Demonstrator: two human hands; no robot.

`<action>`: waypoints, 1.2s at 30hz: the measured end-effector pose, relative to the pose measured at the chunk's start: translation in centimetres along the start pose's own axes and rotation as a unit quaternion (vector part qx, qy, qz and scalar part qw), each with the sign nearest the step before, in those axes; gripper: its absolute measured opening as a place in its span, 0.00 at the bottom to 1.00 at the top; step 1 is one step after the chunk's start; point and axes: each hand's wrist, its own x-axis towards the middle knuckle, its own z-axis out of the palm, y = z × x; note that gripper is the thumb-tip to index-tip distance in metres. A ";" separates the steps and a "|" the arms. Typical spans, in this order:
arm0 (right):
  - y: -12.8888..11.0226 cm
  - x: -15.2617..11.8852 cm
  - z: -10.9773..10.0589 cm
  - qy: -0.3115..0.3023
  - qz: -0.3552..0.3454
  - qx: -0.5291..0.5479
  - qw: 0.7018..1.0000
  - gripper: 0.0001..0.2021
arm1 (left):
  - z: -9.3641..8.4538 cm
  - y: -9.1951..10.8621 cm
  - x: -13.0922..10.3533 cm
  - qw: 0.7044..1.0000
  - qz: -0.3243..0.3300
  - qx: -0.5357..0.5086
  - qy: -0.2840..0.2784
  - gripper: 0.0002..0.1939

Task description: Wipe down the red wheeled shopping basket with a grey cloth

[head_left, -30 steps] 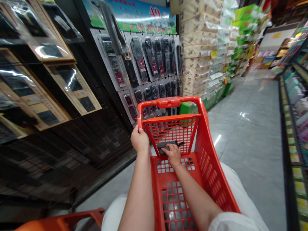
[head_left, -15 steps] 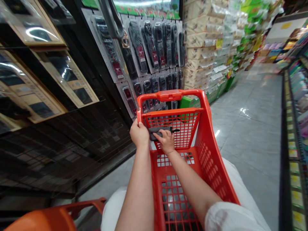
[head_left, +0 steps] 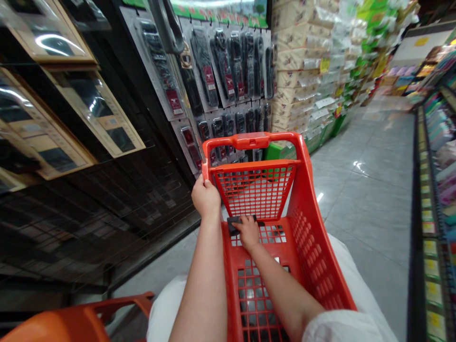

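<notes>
A red plastic shopping basket (head_left: pixel 309 213) with grid walls and floor is in front of me. My left hand (head_left: pixel 206 197) is closed around the left upright of its red frame, at the upper corner. Down inside the basket, my right hand (head_left: pixel 248 231) grips a dark grey folded item (head_left: pixel 234 225) with a black strap-like end. It is low, by the foot of the grid wall at the far end; its exact kind is unclear. A grey loop handle (head_left: pixel 171 35) on a thin rod rises above the basket's left corner.
Packaged belts (head_left: pixel 224 61) hang on a rack ahead. Boxed goods (head_left: pixel 89 109) are on the black shelving at left. Stacked packs (head_left: pixel 295 61) line the far side, and shelves (head_left: pixel 436 213) run along the right. Another orange-red basket (head_left: pixel 67 325) is at lower left.
My right hand has moved down and toward me with the dark grey item, from against the grid wall to near the basket floor. My left hand keeps its grip.
</notes>
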 end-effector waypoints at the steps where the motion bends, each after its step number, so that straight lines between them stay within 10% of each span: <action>1: -0.6 0.4 -0.4 0.031 -0.015 0.016 0.999 0.21 | 0.0 0.0 0.0 1.000 0.001 0.001 0.000 0.19; 7: -2.9 4.2 -7.0 0.346 -0.115 0.047 0.930 0.22 | 0.0 -0.3 0.2 1.000 0.008 -0.011 -0.002 0.19; 11: -0.2 5.0 -10.5 0.422 -0.058 0.014 0.905 0.23 | -0.1 -0.2 0.0 1.000 0.006 -0.020 0.000 0.20; 19: 4.5 3.3 -5.6 0.356 -0.007 0.009 0.935 0.23 | -0.1 0.1 -0.1 1.000 -0.004 -0.020 0.000 0.19; 36: 4.8 -1.7 -0.8 0.071 0.090 0.048 0.992 0.19 | -0.3 0.2 -0.1 1.000 -0.016 -0.014 0.002 0.18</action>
